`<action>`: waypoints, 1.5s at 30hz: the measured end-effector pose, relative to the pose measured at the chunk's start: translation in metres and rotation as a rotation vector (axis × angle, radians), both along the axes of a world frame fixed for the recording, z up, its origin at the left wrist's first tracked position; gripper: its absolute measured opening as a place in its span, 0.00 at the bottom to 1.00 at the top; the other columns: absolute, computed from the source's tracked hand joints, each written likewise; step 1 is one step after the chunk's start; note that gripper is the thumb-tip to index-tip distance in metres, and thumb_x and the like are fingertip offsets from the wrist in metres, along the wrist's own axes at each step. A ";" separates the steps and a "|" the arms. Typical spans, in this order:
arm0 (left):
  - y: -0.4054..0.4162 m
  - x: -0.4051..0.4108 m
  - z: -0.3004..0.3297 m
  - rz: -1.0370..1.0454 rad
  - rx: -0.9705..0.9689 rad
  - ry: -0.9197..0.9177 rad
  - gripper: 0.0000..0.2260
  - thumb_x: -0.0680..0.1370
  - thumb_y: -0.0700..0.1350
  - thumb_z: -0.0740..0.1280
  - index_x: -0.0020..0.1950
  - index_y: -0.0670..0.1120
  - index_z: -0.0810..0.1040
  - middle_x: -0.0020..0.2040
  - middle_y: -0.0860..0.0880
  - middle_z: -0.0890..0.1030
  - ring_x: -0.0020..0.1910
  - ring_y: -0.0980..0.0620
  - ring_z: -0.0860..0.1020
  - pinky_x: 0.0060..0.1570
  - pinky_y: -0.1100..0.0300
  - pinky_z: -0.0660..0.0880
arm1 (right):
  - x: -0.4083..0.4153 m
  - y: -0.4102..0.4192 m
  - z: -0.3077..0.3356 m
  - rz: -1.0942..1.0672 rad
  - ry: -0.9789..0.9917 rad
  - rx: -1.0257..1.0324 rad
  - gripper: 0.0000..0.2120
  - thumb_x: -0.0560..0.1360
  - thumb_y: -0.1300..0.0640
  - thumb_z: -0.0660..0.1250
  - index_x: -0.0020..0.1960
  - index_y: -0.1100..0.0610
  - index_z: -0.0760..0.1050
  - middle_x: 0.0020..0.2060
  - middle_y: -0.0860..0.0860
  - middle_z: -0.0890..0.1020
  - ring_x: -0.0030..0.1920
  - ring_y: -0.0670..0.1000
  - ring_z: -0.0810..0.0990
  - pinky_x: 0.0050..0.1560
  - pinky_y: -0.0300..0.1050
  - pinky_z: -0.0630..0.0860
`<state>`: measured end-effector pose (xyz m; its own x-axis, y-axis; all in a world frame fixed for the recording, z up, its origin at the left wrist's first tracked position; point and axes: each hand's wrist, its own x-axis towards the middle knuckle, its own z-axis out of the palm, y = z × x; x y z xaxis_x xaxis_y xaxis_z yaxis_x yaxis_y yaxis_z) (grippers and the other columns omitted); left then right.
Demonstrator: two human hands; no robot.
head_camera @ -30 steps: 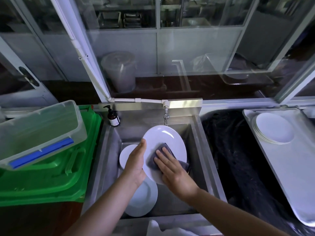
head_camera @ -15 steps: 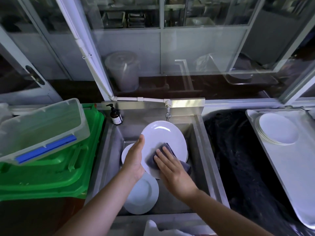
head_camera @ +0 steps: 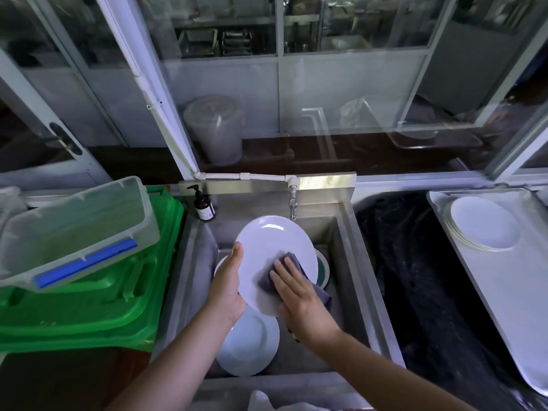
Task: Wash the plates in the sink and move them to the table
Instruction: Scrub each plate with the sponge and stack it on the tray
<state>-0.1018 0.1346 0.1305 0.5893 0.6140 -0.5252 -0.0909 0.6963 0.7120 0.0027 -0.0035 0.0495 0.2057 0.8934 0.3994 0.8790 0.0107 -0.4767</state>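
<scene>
1. A person stands at a steel sink [head_camera: 341, 232], holding a white plate [head_camera: 272, 250] tilted above the basin.
2. The left hand [head_camera: 226, 287] grips the plate's left rim, thumb on the face and fingers hidden behind.
3. The right hand [head_camera: 296, 295] presses a dark cloth [head_camera: 277, 275] flat against the plate's lower face, fingers straight and slightly spread.
4. More plates [head_camera: 247, 348] lie in the basin beneath.
5. A stack [head_camera: 483, 223] sits on a tray [head_camera: 504, 286] to the right, well apart.
6. To do this well, I judge the left grip should hold firm while the cloth sweeps the whole face, rim included; a wet plate could slip.
</scene>
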 end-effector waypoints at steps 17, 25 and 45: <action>0.005 -0.008 -0.002 -0.030 -0.120 0.024 0.31 0.81 0.64 0.61 0.65 0.37 0.80 0.61 0.37 0.83 0.62 0.41 0.81 0.68 0.46 0.73 | -0.002 0.019 0.020 0.226 -0.036 0.045 0.23 0.80 0.62 0.66 0.74 0.63 0.70 0.77 0.57 0.67 0.80 0.58 0.60 0.77 0.58 0.62; 0.007 -0.010 0.004 0.004 0.023 -0.027 0.30 0.77 0.62 0.68 0.70 0.42 0.77 0.64 0.38 0.82 0.65 0.37 0.79 0.70 0.34 0.69 | 0.043 0.049 0.037 -0.253 0.100 -0.095 0.28 0.81 0.51 0.47 0.77 0.59 0.67 0.78 0.51 0.62 0.80 0.54 0.54 0.79 0.57 0.58; 0.016 0.005 0.024 0.187 0.214 -0.048 0.13 0.84 0.52 0.62 0.61 0.47 0.82 0.61 0.41 0.84 0.62 0.39 0.81 0.63 0.40 0.77 | 0.013 0.010 0.030 0.100 -0.007 0.051 0.24 0.81 0.65 0.66 0.76 0.61 0.68 0.78 0.55 0.65 0.80 0.57 0.58 0.79 0.52 0.59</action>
